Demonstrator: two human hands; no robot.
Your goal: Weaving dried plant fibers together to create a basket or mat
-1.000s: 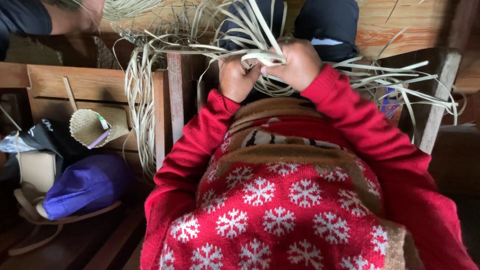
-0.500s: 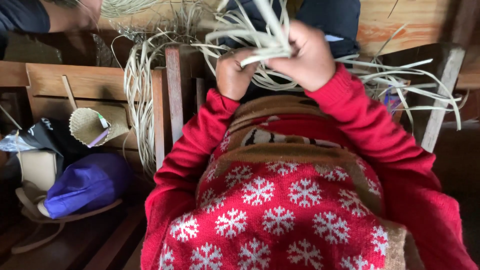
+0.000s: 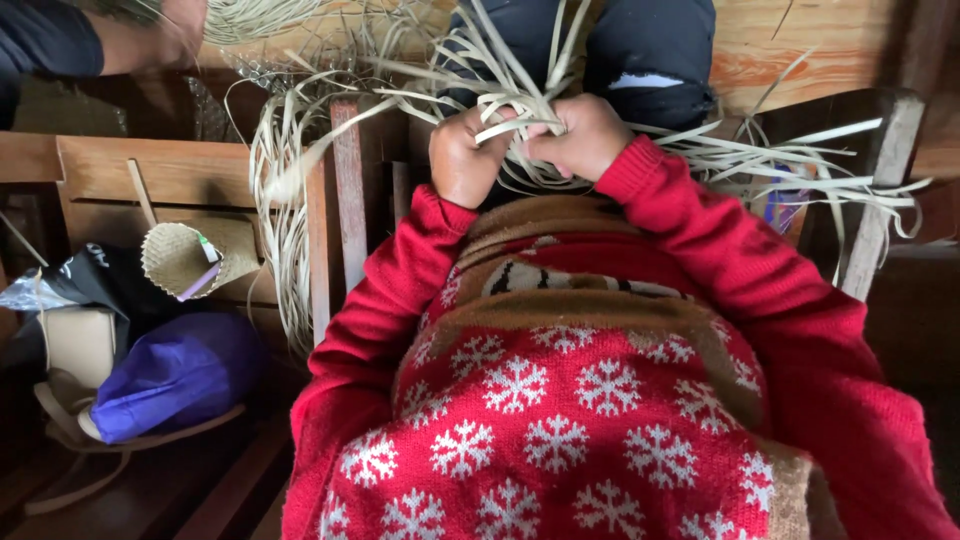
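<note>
Both my hands are closed around a bundle of pale dried palm-leaf strips (image 3: 505,85) held above my lap. My left hand (image 3: 465,155) grips the strips from the left, and my right hand (image 3: 580,135) pinches them from the right, knuckles almost touching. The strips fan upward and outward to both sides. Loose ends (image 3: 800,165) trail to the right over a wooden chair arm (image 3: 880,200). I wear a red sweater with white snowflakes (image 3: 540,420).
Another person's arm in a dark sleeve (image 3: 70,40) reaches in at top left with more strips. A coil of strips (image 3: 285,200) hangs over a wooden bench (image 3: 110,170). A small woven basket (image 3: 185,260) and a blue bag (image 3: 175,375) lie lower left.
My hands have shifted slightly lower and closer together on the bundle, and the strips above them have been twisted into a different fan.
</note>
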